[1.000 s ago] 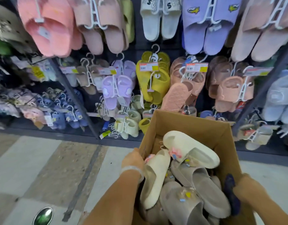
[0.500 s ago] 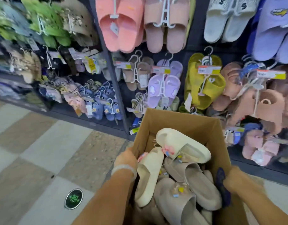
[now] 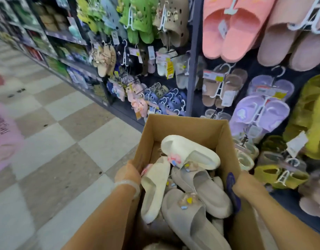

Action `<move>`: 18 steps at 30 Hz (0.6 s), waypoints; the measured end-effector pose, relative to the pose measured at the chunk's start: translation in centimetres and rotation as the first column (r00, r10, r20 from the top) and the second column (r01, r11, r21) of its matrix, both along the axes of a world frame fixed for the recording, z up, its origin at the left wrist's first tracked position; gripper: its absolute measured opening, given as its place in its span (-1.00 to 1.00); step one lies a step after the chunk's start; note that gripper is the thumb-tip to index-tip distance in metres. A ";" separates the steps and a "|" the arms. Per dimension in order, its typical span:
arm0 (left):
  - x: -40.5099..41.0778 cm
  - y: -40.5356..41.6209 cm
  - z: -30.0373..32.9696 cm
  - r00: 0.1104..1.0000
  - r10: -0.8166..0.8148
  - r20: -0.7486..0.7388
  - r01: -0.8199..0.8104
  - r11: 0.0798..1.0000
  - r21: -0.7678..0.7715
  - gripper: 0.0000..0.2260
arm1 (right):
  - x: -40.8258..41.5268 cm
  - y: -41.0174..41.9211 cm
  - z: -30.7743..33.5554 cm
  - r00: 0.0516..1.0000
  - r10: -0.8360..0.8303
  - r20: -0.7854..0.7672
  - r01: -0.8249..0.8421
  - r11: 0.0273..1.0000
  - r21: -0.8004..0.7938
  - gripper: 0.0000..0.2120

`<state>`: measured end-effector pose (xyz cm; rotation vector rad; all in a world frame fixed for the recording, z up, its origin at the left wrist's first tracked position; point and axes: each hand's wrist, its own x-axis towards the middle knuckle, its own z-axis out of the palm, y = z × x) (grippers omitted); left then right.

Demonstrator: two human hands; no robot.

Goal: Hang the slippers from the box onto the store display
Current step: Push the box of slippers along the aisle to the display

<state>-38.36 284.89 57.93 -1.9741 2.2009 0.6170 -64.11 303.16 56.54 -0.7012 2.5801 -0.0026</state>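
Slippers in unmarked box

Brown box holds cream and grey slippers; beside it, lilac, yellow, coral pairs, checkered floor.

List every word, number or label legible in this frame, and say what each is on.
None can be read with confidence.
Pink floor sticker: dark lettering, blurred.
Yellow tag on the display: print too small.
Price labels on the hooks: blurred.
White tag on the yellow slippers: blurred.
Box: no print visible.
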 end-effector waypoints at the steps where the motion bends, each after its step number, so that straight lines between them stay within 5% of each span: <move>1: 0.7 -0.8 -0.5 1.000 0.030 0.004 -0.030 1.000 0.002 -0.67 | 0.3 -1.7 0.0 1.000 0.028 -0.003 -0.028 1.000 -0.003 -0.61; 6: 2.5 -4.5 -4.4 0.973 0.230 -0.024 -0.229 0.973 0.020 -0.70 | 0.0 -11.1 -3.4 0.989 0.150 0.022 -0.150 0.989 0.001 -0.64; 9: 2.6 -6.5 -8.0 0.926 0.374 -0.047 -0.374 0.927 0.022 -0.89 | -0.6 -16.5 -6.8 0.974 0.216 0.072 -0.217 0.976 0.013 -0.64; 18: -0.3 -12.7 -20.6 0.791 0.611 -0.032 -0.607 0.790 0.087 -0.73 | -3.7 -30.5 -17.7 0.897 0.442 0.024 -0.442 0.896 0.028 -0.68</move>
